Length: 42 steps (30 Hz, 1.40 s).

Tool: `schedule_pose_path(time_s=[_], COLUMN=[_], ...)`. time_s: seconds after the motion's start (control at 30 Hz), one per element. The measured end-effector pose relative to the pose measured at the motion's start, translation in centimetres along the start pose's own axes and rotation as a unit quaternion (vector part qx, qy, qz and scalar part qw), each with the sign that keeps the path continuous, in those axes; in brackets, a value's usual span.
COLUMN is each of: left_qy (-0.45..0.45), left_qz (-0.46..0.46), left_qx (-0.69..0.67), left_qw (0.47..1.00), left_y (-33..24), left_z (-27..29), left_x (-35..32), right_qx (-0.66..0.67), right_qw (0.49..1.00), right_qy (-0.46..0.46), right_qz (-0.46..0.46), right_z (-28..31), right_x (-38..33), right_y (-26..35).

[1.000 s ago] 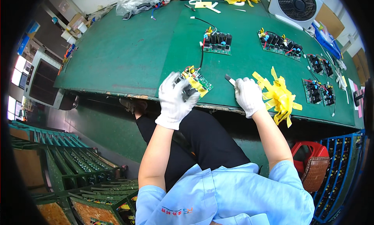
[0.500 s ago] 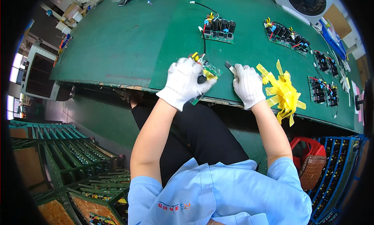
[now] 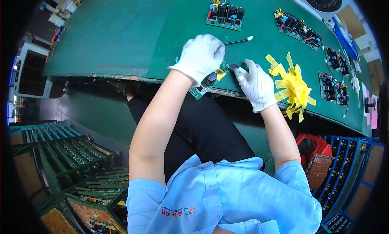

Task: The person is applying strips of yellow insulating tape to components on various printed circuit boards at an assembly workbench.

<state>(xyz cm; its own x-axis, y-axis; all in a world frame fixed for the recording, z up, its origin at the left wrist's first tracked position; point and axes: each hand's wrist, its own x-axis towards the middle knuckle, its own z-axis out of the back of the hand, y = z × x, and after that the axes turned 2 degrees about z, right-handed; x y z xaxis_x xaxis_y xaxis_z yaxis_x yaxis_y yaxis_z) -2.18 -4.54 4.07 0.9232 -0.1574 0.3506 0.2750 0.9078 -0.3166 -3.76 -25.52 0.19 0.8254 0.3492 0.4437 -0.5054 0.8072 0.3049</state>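
Note:
My left hand (image 3: 202,57), in a white glove, is closed over the far part of a green circuit board (image 3: 197,92), its fingertips hidden. The board lies at the table's front edge, partly over it. A black round component (image 3: 211,78) and a patch of yellow tape (image 3: 221,74) show on it. From beside the left hand a black cable (image 3: 236,41) runs right to a white plug. My right hand (image 3: 256,86), also gloved, grips a small flat tool with a dark end (image 3: 234,66), pointing toward the board. A bunch of yellow tape strips (image 3: 295,88) sits right of this hand.
On the green table (image 3: 117,39), another board (image 3: 225,16) stands farther back. Several more boards (image 3: 298,30) line the right side. A fan (image 3: 322,1) is at the back right. Racks (image 3: 69,153) stand at left, and a red chair (image 3: 314,149) is at right.
My left hand has moved up and right across the board. The cable, which pointed away from me, now points right. My right hand's tool is nearer the board. The view has shifted slightly.

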Motion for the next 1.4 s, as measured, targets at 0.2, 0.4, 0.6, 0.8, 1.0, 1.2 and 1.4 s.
schedule_pose_path(time_s=[0.2,0.4,0.6,0.8,1.0,1.2,1.4], left_qy=[0.026,0.043,0.052,0.056,0.052,0.034,0.042], left_qz=[0.014,0.031,0.039,0.050,0.041,0.036,0.041], left_qx=[0.004,0.024,0.034,0.051,0.060,0.056,0.054], left_qw=[1.000,0.998,0.997,0.996,0.996,0.997,0.997], left_y=[0.2,0.4,0.2,0.5,0.8,0.8,0.8], left_z=[-0.5,-0.9,-1.3,-1.7,-2.1,-2.3,-2.1], left_x=[-0.4,-0.4,-0.1,-0.1,0.0,-0.1,-0.1], right_qx=[0.076,0.164,0.082,0.032,0.012,0.020,0.031], right_qw=[0.997,0.986,0.996,0.996,0.995,0.995,0.995], right_qy=[0.008,-0.001,0.006,0.047,0.068,0.075,0.086], right_qz=[0.016,0.035,0.031,0.074,0.074,0.060,0.049], right_z=[2.0,3.4,1.1,0.5,0.2,0.1,0.2], right_x=[-1.6,-2.4,-3.3,-3.4,-3.8,-3.8,-3.8], right_y=[-1.0,0.9,2.9,4.4,4.8,4.7,4.9])
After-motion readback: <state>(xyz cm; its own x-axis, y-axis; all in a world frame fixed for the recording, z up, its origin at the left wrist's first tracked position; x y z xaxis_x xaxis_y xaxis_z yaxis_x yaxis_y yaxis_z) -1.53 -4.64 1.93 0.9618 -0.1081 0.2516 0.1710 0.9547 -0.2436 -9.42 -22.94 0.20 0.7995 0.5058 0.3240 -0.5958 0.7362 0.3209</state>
